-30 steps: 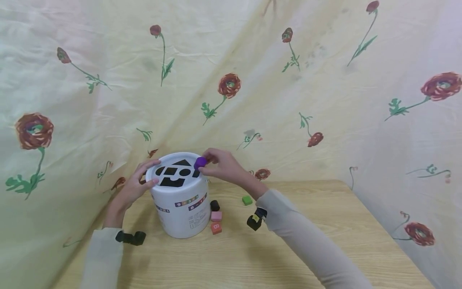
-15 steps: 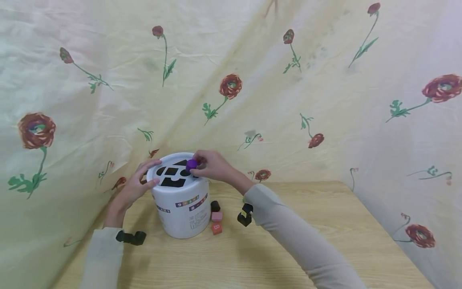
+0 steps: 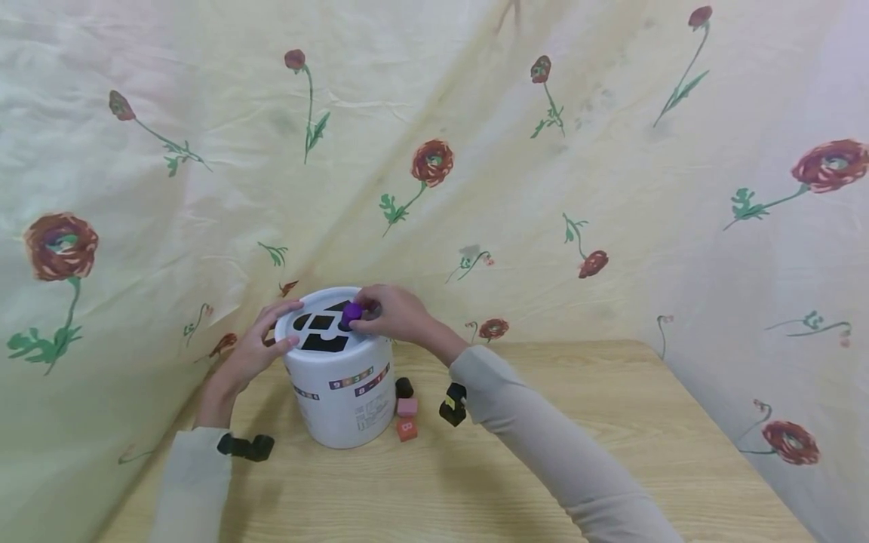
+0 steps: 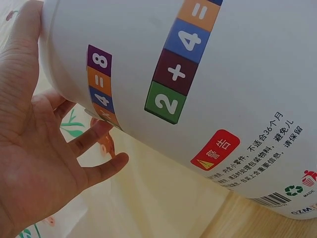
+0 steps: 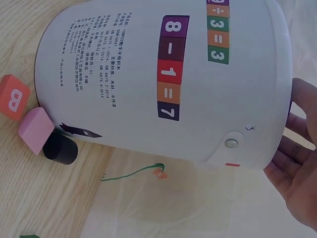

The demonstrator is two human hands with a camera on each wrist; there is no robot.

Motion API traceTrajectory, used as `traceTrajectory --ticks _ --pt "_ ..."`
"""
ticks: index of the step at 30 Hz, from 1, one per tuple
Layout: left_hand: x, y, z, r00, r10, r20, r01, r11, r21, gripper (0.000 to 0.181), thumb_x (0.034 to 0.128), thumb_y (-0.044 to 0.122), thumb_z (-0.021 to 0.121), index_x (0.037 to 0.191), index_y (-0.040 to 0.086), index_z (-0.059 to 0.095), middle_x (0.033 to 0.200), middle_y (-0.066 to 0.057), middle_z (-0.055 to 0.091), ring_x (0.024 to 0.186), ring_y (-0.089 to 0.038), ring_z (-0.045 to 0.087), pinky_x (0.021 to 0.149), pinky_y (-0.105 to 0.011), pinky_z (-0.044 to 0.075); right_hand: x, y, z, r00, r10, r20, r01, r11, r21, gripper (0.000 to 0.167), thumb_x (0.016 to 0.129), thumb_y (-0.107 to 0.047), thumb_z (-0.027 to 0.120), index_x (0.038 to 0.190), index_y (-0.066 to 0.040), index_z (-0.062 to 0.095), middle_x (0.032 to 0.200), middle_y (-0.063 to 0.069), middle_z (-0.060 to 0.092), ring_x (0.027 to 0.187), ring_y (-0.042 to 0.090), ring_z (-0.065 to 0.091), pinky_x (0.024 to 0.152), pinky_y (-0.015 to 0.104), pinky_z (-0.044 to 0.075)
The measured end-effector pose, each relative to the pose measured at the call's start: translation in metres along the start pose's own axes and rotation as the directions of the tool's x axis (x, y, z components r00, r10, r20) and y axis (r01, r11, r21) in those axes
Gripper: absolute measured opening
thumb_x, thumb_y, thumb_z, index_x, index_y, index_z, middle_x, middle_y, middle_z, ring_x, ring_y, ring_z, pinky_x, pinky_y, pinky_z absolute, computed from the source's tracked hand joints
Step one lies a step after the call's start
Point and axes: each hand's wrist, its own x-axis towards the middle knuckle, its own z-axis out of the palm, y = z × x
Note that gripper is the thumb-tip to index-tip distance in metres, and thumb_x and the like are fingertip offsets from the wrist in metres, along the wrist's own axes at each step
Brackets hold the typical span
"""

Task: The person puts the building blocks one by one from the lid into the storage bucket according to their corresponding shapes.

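A white bucket point(image 3: 342, 403) with a lid full of dark shaped holes stands upright on the table. My left hand point(image 3: 254, 343) rests on the left side of its rim, thumb and a finger over the edge; in the left wrist view the other fingers point(image 4: 101, 171) spread loosely beside the wall. Between thumb and fingers my right hand point(image 3: 397, 313) pinches a purple block point(image 3: 351, 313) at the lid's round hole, covering part of it. Whether the block has entered the hole, I cannot tell. The right wrist view shows my right hand point(image 5: 302, 183) at the rim, the purple block hidden.
Right of the bucket's base lie a black cylinder point(image 3: 404, 388), a pink block point(image 3: 407, 407) and a red block marked B point(image 3: 406, 429). A green block point(image 5: 29, 236) just shows in the right wrist view. Flowered cloth point(image 3: 434, 211) hangs behind the wooden table point(image 3: 543, 437).
The right hand has carried the purple block leftward over the lid, from its right edge to the round hole. My left hand stays where it was. The right arm now hides the green block.
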Motion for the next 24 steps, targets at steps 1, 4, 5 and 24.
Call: traceTrajectory --ticks 1,4,5,24 --pt "0.0000 -0.0003 0.0000 1.000 -0.002 0.000 0.002 1.000 -0.001 0.068 0.0970 0.028 0.064 0.158 0.016 0.035 0.168 -0.016 0.015 0.146 -0.047 0.026 0.109 -0.073 0.034 0.0003 -0.0002 0.0007 1.000 0.005 -0.001 -0.005 1.000 -0.009 0.034 0.091 -0.028 0.077 0.121 -0.014 0.070 0.112 0.001 0.071 0.106 0.021 0.067 0.087 0.028 0.056" --pt "0.0001 -0.0014 0.0001 1.000 -0.006 0.000 0.006 1.000 -0.003 0.068 0.0972 0.028 0.064 0.158 0.016 0.035 0.168 -0.016 0.015 0.145 -0.047 0.027 0.108 -0.071 0.037 0.0002 -0.0008 0.0023 1.000 0.014 -0.005 -0.015 0.999 -0.046 0.034 0.091 -0.031 0.077 0.121 -0.016 0.070 0.112 -0.001 0.071 0.104 0.016 0.066 0.087 0.027 0.056" --pt "0.0002 -0.0018 0.0003 1.000 -0.007 0.000 0.007 1.000 -0.002 0.068 0.0972 0.028 0.064 0.158 0.017 0.035 0.168 -0.016 0.015 0.145 -0.047 0.028 0.108 -0.071 0.037 0.0001 -0.0009 0.0029 1.000 0.016 -0.008 -0.016 0.998 -0.058 0.035 0.091 -0.031 0.077 0.121 -0.016 0.070 0.112 -0.002 0.071 0.103 0.015 0.065 0.086 0.027 0.056" --pt "-0.0011 -0.0005 0.0013 1.000 -0.003 -0.018 0.003 1.000 -0.001 0.067 0.0966 0.029 0.064 0.157 0.016 0.038 0.167 -0.015 0.017 0.144 -0.046 0.029 0.108 -0.071 0.037 -0.0017 -0.0013 0.0045 0.999 0.002 -0.035 -0.006 0.994 -0.113 0.040 0.090 -0.034 0.077 0.125 -0.016 0.069 0.121 0.002 0.071 0.112 0.017 0.065 0.094 0.033 0.055"
